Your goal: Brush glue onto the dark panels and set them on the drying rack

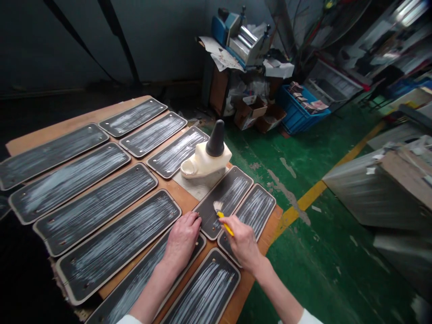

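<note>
While both forearms reach in from the bottom edge, white sleeves just showing at their ends, the nearest panel (202,292) lies between them, dark with a pale rim and streaked white. The left forearm crosses over another streaked panel (135,288) and hides part of it. The left hand (184,231) is back up, fingers bent and close together, its fingertips at the near left edge of the brushed panel (232,193); whether it pinches that edge or only rests there, I cannot tell. The right hand (242,238) angles in from the lower right, its fingers closed round the yellow handle of a brush (221,215). The pale bristles meet the brushed panel near its middle, with white streaks beyond them and mostly dark surface to their left. The right hand also covers part of the streaked panel (258,207) just to the right.

Just past the brushed panel's left side, a cream container (205,162) with a black cone (216,139) on top stands on the table (275,220), in front of part of another panel (182,150). More streaked panels fill the left side in slanting rows. Beyond the table are a worn green floor (256,157) with a yellow line (310,195), cardboard boxes (249,112), a blue crate (297,117) and a blue machine with metal rollers (248,38).
</note>
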The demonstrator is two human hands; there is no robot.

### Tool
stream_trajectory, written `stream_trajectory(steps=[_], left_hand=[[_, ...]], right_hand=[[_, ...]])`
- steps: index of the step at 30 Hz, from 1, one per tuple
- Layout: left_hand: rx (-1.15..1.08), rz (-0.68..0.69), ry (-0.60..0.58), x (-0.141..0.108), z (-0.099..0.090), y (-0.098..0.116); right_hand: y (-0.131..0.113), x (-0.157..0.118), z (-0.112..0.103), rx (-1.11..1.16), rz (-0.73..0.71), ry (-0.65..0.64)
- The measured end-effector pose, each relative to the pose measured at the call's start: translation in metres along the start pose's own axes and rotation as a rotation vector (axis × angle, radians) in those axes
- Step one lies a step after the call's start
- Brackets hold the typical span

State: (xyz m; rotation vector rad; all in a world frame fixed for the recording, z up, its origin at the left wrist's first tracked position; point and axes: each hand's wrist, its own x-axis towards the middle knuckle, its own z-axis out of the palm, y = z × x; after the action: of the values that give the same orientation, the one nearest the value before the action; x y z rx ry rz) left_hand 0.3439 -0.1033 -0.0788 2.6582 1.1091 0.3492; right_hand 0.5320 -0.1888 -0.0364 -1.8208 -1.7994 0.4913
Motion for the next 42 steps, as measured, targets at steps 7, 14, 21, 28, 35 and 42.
stream_trajectory(steps=[7, 14, 21, 28, 35, 42], left_hand=[[-0.026, 0.008, 0.023, -0.002, 0.002, -0.003], [-0.033, 0.019, 0.042, -0.003, 0.007, -0.006], [-0.04, 0.011, 0.043, -0.005, 0.009, -0.007], [-0.062, -0.001, 0.027, -0.005, 0.002, -0.007], [-0.042, -0.004, 0.022, -0.007, 0.001, -0.006], [0.002, 0.032, 0.058, -0.011, 0.01, -0.012]], right_hand=[[-0.017, -0.003, -0.021, 0.335, 0.111, 0.008], [0.056, 0.078, -0.059, -0.035, 0.056, 0.366], [0.05, 0.071, -0.023, -0.161, 0.029, 0.2], [-0.019, 0.012, 0.004, 0.304, 0.069, 0.0], [0.013, 0.036, 0.007, 0.863, 0.454, 0.052], [0.077, 0.078, -0.014, 0.7, 0.388, 0.533]])
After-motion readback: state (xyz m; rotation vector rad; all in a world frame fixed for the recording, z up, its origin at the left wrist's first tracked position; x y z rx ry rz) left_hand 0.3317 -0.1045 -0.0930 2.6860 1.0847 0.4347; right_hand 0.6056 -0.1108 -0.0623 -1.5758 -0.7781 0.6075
